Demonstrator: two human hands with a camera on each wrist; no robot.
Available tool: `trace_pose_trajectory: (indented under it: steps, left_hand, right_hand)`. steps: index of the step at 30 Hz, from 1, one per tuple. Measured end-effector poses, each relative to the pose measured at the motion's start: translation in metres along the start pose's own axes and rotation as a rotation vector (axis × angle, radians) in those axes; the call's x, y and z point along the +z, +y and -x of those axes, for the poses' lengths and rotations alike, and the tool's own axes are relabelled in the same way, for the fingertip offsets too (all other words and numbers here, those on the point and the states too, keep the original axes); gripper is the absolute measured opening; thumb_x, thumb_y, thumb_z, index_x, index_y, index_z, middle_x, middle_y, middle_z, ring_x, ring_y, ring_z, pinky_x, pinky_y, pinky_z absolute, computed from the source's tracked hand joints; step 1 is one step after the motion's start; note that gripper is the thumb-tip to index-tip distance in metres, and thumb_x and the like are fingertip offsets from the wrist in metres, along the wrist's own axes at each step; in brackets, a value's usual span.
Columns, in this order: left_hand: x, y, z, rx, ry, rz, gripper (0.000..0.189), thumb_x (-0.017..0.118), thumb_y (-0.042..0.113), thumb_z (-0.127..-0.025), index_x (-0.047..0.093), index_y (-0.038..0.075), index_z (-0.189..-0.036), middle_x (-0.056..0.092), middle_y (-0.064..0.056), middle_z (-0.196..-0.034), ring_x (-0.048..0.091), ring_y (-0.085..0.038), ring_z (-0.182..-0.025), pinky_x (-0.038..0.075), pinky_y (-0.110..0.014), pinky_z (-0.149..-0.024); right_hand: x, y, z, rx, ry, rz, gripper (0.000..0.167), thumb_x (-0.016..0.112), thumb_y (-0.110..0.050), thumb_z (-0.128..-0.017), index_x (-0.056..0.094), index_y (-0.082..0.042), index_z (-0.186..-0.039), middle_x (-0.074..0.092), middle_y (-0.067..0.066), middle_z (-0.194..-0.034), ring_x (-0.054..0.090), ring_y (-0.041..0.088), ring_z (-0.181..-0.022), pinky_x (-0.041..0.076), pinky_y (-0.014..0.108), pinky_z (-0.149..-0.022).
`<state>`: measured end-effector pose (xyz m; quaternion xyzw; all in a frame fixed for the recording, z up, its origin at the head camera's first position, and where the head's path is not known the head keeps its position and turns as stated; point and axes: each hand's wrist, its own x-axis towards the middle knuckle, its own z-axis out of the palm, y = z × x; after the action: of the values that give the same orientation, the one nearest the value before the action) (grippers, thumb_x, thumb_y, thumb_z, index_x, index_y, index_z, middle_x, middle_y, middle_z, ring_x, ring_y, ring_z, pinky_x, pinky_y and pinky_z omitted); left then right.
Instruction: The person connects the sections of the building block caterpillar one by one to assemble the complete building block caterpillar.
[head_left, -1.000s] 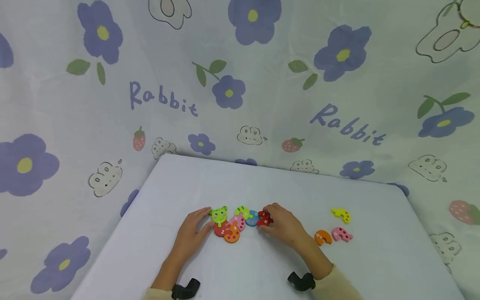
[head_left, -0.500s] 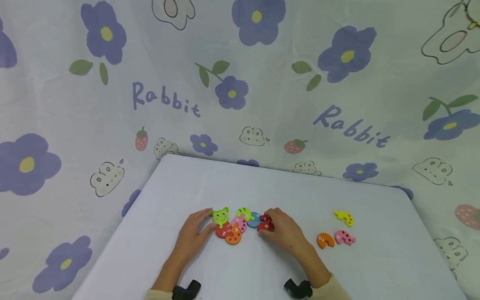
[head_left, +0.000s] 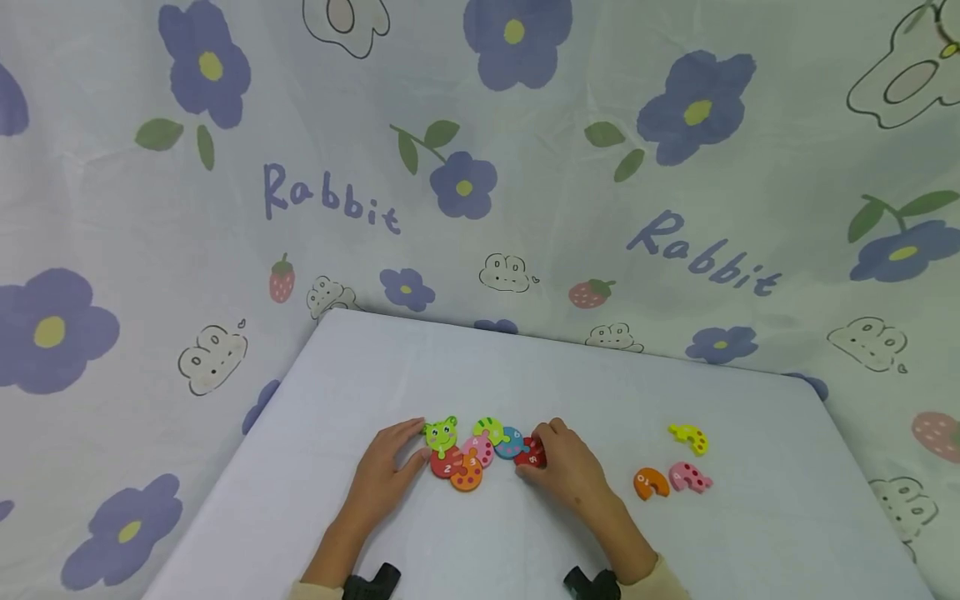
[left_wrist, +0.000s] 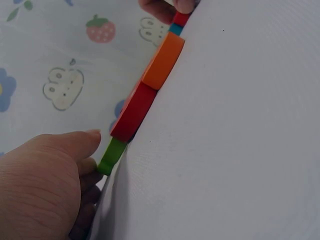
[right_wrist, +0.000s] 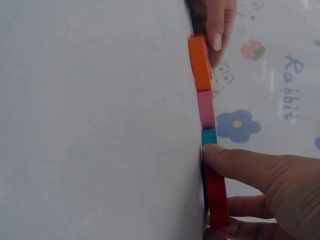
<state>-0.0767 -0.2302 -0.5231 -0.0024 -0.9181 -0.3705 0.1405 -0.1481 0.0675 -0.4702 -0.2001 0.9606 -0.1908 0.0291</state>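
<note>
A caterpillar jigsaw lies curved across the white table. Its green smiling head piece (head_left: 441,434) is at the left, then a red piece marked 2 (head_left: 446,463), an orange piece marked 3 (head_left: 467,474), a pink piece (head_left: 477,451), a light green striped piece (head_left: 488,431) and a blue piece (head_left: 510,443). My left hand (head_left: 384,467) curves loosely beside the head, fingertips right at its left edge. With thumb and fingers, my right hand (head_left: 568,463) pinches a dark red jigsaw piece (right_wrist: 216,197) flat against the blue piece's right side.
Three loose jigsaw pieces lie on the right of the table: a yellow one (head_left: 691,438), an orange one (head_left: 650,482) and a pink one (head_left: 689,477). A patterned cloth (head_left: 525,183) hangs behind the table's far edge.
The dark red piece has shifted slightly down in my right hand's grip and now sits against the blue piece. My left hand has stayed by the head piece.
</note>
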Motion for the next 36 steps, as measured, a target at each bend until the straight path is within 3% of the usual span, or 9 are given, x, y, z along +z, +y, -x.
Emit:
trace_pose_trajectory:
  steps: [5,12,18,23,31,36]
  left_hand:
    - [0.001,0.002,0.0,0.011,-0.001,0.003,0.053,0.08,0.024,-0.096,0.063,0.013,-0.145,0.061,-0.005,-0.147,0.052,-0.03,-0.139,0.043,-0.055,-0.114]
    - [-0.006,0.0,0.0,-0.034,-0.035,-0.01,0.055,0.079,0.026,-0.096,0.061,0.015,-0.148,0.059,-0.004,-0.149,0.049,-0.029,-0.142,0.041,-0.054,-0.116]
    - [-0.008,0.0,-0.004,-0.001,-0.028,0.005,0.055,0.078,0.025,-0.097,0.06,0.013,-0.148,0.059,-0.006,-0.149,0.049,-0.03,-0.141,0.042,-0.054,-0.116]
    - [-0.007,-0.001,-0.003,-0.014,-0.036,0.009,0.055,0.078,0.026,-0.097,0.06,0.013,-0.148,0.059,-0.006,-0.148,0.049,-0.031,-0.141,0.042,-0.055,-0.116]
    - [-0.007,0.001,-0.001,-0.016,-0.028,0.01,0.055,0.078,0.024,-0.097,0.06,0.013,-0.148,0.059,-0.006,-0.149,0.049,-0.031,-0.141,0.041,-0.056,-0.116]
    - [-0.006,0.002,-0.002,-0.021,-0.039,0.025,0.055,0.078,0.025,-0.097,0.06,0.013,-0.148,0.058,-0.005,-0.15,0.048,-0.03,-0.142,0.04,-0.054,-0.117]
  right_hand:
    - [-0.001,0.0,0.003,0.018,0.008,-0.015,0.054,0.095,-0.04,-0.077,0.068,-0.008,-0.112,0.059,0.003,-0.1,0.056,0.017,-0.086,0.059,0.035,-0.08]
    - [0.006,0.005,0.002,0.043,-0.05,-0.038,0.064,0.095,-0.043,-0.076,0.068,-0.01,-0.123,0.059,0.004,-0.107,0.056,0.017,-0.093,0.061,0.037,-0.085]
    - [0.003,0.011,0.007,0.088,-0.036,-0.018,0.072,0.096,-0.041,-0.074,0.067,-0.007,-0.131,0.061,0.009,-0.114,0.059,0.02,-0.097,0.062,0.041,-0.09]
    - [-0.003,0.016,0.014,0.092,-0.054,-0.008,0.072,0.096,-0.04,-0.074,0.068,-0.006,-0.132,0.062,0.01,-0.116,0.06,0.023,-0.101,0.06,0.043,-0.094]
    - [-0.027,0.026,0.027,0.077,-0.104,0.015,0.068,0.091,-0.039,-0.08,0.066,-0.01,-0.136,0.064,0.01,-0.127,0.061,0.028,-0.119,0.057,0.048,-0.099]
    - [-0.044,0.046,0.037,0.063,-0.084,0.025,0.065,0.091,-0.037,-0.082,0.066,-0.011,-0.136,0.065,0.008,-0.13,0.06,0.028,-0.123,0.057,0.049,-0.1]
